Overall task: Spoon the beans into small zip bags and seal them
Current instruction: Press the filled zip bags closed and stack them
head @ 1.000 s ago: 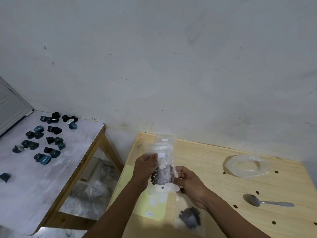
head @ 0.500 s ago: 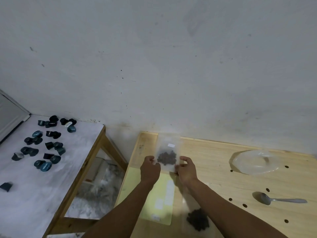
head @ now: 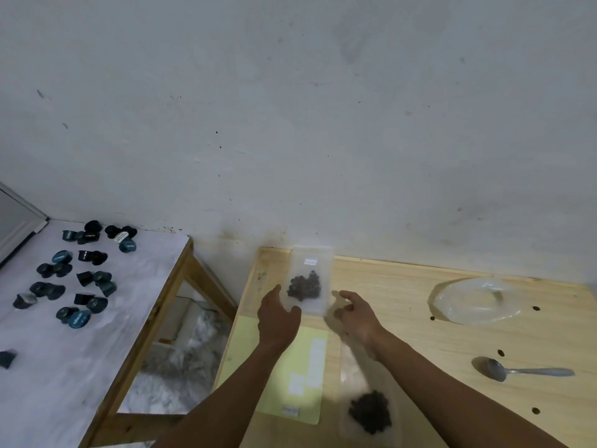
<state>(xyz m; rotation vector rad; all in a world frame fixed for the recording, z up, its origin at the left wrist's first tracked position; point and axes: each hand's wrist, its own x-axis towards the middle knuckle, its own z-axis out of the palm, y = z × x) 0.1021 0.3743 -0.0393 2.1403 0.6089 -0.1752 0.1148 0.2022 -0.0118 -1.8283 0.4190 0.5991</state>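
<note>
Your filled bag (head: 308,279) lies flat on the wooden tabletop (head: 403,334) near its far left corner, a dark clump of beans (head: 304,287) showing through the clear plastic below a small white label. Your left hand (head: 277,318) sits at the bag's near left corner with the fingers loose and relaxed, its grip open and holding nothing; whether it touches the bag is hard to tell. Your right hand (head: 353,313) hovers just right of the bag's near edge, fingers spread and slightly bent, its grip also open and empty.

Closer to you, a yellow sheet (head: 284,367) with white labels lies under your left forearm. Right of it, a second bag (head: 368,412) rests flat with its own heap of dark beans. A clear plastic bag (head: 478,300), crumpled, sits toward the far right, and a metal spoon (head: 520,370) lies near the right edge, bowl pointing left.

On the separate white table (head: 97,334) to your left, dark and teal capsules (head: 80,276) are scattered.
</note>
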